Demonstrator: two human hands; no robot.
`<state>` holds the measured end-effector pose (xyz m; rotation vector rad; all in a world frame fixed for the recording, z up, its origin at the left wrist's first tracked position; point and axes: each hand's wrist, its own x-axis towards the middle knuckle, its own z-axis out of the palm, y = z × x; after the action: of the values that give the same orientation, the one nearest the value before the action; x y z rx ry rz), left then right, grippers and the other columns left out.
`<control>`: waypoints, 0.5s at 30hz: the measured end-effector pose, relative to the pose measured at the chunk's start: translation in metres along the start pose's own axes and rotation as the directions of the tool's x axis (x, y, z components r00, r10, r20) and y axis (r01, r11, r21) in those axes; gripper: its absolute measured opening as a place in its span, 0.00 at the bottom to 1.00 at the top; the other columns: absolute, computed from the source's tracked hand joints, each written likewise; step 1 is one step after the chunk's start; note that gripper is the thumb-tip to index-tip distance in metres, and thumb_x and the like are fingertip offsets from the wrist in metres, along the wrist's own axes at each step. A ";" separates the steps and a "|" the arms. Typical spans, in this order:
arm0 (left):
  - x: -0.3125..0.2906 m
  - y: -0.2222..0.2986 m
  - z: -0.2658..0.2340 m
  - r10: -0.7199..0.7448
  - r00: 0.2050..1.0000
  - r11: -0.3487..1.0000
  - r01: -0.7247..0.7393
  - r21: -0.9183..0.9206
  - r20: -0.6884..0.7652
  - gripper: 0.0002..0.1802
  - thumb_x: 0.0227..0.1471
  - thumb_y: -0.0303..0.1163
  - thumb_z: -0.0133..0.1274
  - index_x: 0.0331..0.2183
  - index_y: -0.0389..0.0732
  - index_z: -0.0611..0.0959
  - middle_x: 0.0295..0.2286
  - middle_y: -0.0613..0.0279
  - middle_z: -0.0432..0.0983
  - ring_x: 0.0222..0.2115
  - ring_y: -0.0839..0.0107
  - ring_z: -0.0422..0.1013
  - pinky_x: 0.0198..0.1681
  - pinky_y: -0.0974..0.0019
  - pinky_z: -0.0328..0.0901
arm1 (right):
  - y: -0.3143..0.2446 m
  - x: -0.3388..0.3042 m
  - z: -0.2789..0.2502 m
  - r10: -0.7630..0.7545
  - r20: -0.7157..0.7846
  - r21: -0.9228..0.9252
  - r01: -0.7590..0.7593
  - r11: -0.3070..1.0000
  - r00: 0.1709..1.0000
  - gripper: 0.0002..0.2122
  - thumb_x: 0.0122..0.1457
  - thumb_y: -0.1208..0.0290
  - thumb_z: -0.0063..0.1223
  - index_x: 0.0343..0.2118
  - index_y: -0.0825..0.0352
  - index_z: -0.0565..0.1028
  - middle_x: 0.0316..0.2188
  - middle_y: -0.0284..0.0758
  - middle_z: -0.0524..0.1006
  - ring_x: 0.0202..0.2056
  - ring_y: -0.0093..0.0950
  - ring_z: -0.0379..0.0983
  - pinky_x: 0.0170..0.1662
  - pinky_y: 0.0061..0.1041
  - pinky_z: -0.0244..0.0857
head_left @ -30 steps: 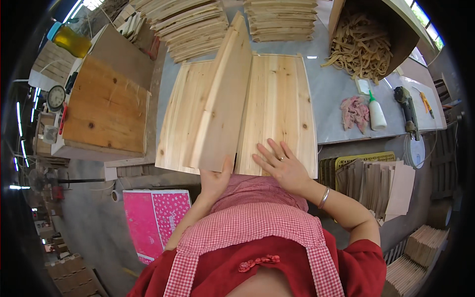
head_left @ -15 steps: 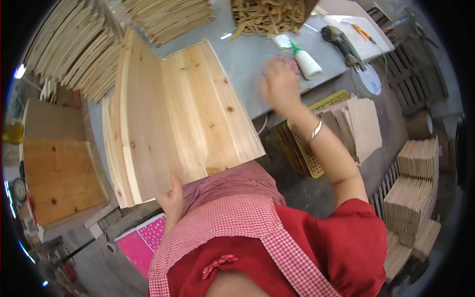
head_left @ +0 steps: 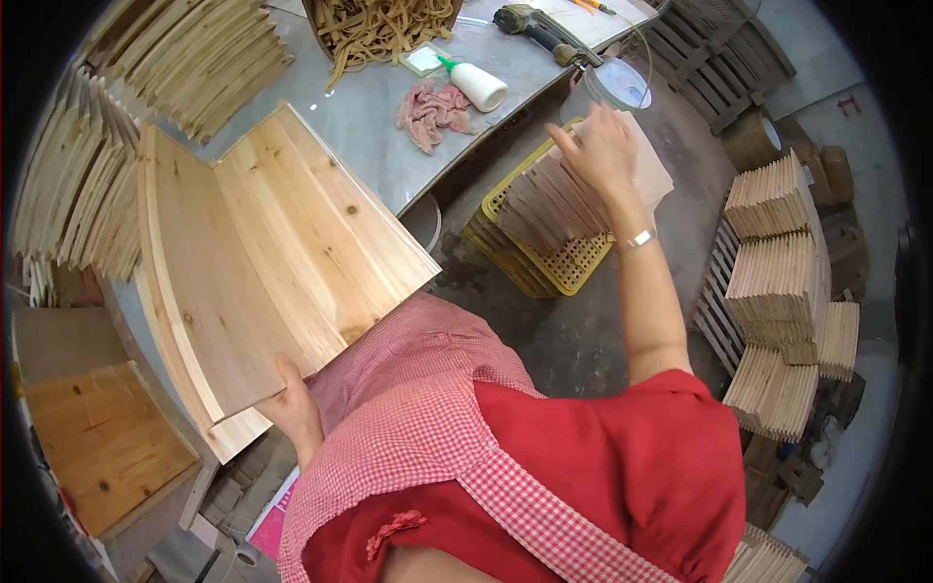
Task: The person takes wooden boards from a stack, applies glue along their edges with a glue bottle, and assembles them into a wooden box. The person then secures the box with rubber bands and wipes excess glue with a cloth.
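Observation:
My left hand point(head_left: 292, 403) grips the near lower edge of a wide pale wood panel point(head_left: 282, 253) made of joined boards, which leans over the grey table's edge. A second panel point(head_left: 160, 291) stands against its left side. My right hand point(head_left: 598, 146) reaches out to the right over thin wooden slats point(head_left: 564, 199) standing upright in a yellow plastic crate point(head_left: 539, 267) on the floor. Its fingers touch the slat tops; whether they hold one I cannot tell. A bracelet sits on that wrist.
On the grey table point(head_left: 374, 121) lie a pink rag point(head_left: 432, 107), a white glue bottle point(head_left: 476, 85), a power tool point(head_left: 535, 24) and a box of wood strips point(head_left: 379, 24). Slat stacks point(head_left: 777, 282) fill the floor at right, plank piles point(head_left: 146, 87) the left.
The view has swung right. My right hand has left the tabletop and dropped to the slats in the yellow crate. My left hand still holds the panel's lower edge.

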<state>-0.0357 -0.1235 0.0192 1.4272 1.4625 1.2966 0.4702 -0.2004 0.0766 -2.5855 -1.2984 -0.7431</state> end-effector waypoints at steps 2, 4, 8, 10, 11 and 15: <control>0.000 -0.001 -0.001 0.015 1.000 1.000 -0.014 -0.021 0.026 0.21 0.56 0.21 0.55 0.50 0.21 0.72 0.45 0.48 0.74 0.45 0.63 0.71 0.51 0.63 0.66 | 0.030 -0.056 -0.011 0.084 0.196 -0.153 -0.054 0.987 0.977 0.23 0.53 0.56 0.63 0.43 0.72 0.73 0.51 0.46 0.75 0.53 0.42 0.71 0.54 0.41 0.66; 0.000 -0.002 -0.003 0.001 0.999 0.999 0.000 -0.032 0.036 0.21 0.56 0.21 0.55 0.50 0.21 0.72 0.45 0.48 0.74 0.45 0.62 0.71 0.51 0.63 0.66 | 0.043 -0.086 -0.016 0.070 0.221 -0.196 -0.026 0.980 0.973 0.20 0.54 0.61 0.63 0.43 0.70 0.73 0.52 0.46 0.75 0.54 0.43 0.71 0.54 0.41 0.67; 0.003 -0.004 -0.007 -0.029 0.995 0.999 0.031 -0.020 0.093 0.20 0.56 0.21 0.56 0.49 0.22 0.73 0.45 0.49 0.75 0.45 0.63 0.71 0.50 0.63 0.66 | 0.048 -0.081 -0.053 0.175 0.342 -0.040 -0.172 0.984 0.923 0.09 0.54 0.73 0.53 0.38 0.65 0.77 0.43 0.47 0.79 0.43 0.47 0.77 0.45 0.42 0.72; 0.004 -0.005 -0.009 -0.059 0.995 0.998 0.059 0.002 0.080 0.20 0.56 0.21 0.56 0.49 0.23 0.73 0.45 0.50 0.75 0.44 0.64 0.71 0.49 0.63 0.67 | 0.040 -0.054 -0.081 0.224 0.083 -0.039 -0.221 0.974 0.971 0.11 0.55 0.73 0.49 0.38 0.59 0.81 0.32 0.46 0.81 0.35 0.47 0.79 0.40 0.44 0.73; 0.004 -0.005 -0.008 -0.039 0.996 0.999 0.037 0.025 0.075 0.19 0.55 0.21 0.56 0.48 0.24 0.74 0.44 0.51 0.75 0.43 0.65 0.72 0.48 0.64 0.67 | 0.036 -0.038 -0.100 0.205 0.017 0.020 -0.206 0.978 0.979 0.12 0.57 0.70 0.50 0.42 0.56 0.81 0.31 0.45 0.81 0.35 0.46 0.79 0.38 0.43 0.73; 0.001 0.001 -0.010 0.051 0.997 0.999 -0.050 0.009 -0.061 0.15 0.54 0.23 0.57 0.44 0.26 0.77 0.40 0.54 0.77 0.40 0.68 0.73 0.45 0.65 0.68 | -0.029 0.043 -0.131 -0.100 -0.218 0.471 0.194 0.860 0.971 0.10 0.62 0.76 0.51 0.45 0.66 0.80 0.36 0.47 0.81 0.35 0.44 0.80 0.39 0.34 0.73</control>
<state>-0.0453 -0.1245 0.0225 1.4497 1.4809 1.3783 0.4219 -0.1981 0.2092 -1.9843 -1.4177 -0.5664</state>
